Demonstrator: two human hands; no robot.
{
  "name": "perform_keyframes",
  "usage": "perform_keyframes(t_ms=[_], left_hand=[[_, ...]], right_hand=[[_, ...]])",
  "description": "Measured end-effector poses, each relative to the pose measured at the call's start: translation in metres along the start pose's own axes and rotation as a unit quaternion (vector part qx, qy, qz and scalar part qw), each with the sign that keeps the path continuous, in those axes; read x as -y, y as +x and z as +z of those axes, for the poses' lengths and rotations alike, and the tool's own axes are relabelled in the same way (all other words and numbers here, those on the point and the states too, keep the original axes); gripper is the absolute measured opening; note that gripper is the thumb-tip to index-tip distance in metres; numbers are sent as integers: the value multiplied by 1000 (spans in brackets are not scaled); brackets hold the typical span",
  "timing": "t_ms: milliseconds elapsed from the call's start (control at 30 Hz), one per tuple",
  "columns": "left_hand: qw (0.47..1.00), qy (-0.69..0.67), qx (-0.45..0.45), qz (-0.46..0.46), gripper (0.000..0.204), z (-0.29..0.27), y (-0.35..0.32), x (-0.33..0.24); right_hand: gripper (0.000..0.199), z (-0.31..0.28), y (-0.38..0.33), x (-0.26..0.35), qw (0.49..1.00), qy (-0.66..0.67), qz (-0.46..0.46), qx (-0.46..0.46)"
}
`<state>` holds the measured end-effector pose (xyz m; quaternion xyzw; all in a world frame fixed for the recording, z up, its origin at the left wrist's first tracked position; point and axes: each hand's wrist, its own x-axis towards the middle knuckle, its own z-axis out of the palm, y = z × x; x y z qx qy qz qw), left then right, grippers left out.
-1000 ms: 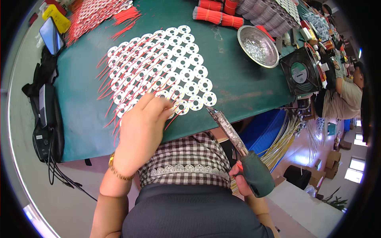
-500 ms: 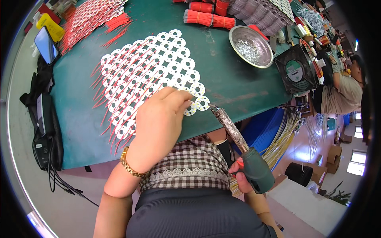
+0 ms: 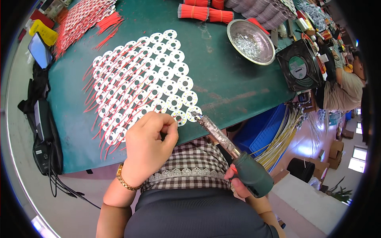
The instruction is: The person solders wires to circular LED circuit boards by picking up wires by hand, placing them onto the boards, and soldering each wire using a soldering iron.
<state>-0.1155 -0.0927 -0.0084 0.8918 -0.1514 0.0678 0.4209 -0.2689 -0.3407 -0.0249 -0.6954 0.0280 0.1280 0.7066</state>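
Left hand (image 3: 149, 148): we're pinching something unseen at the sheet of round white boards (image 3: 147, 83), steadying it.
Right hand (image 3: 236, 184): we're gripping the soldering iron (image 3: 230, 156), tip reaching the edge board.

Single view, head-worn fisheye, left unit of a side-by-side pair. It looks steeply down from above the person's chest onto the green table (image 3: 238, 87), facing forward and slightly right. The near table edge runs diagonally through the frame centre. The person's own torso fills the lower middle, close beneath the lens; forearms enter from the lower edge. Beyond the table's right end the view reaches the floor and a seated co-worker (image 3: 345, 85), well apart. Straight edges bow toward the dark circular rim. No second view, so no overlap.
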Motion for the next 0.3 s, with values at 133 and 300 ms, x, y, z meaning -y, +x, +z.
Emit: perform_keyframes(t_ms=[133, 300], left_hand=[[1000, 6, 0, 6, 12, 5, -2, 1], [999, 39, 7, 27, 12, 4, -2, 3]], right_hand=[[29, 4, 1, -6, 954, -277, -101, -52], [24, 2, 0, -13, 938, -291, -185, -39]])
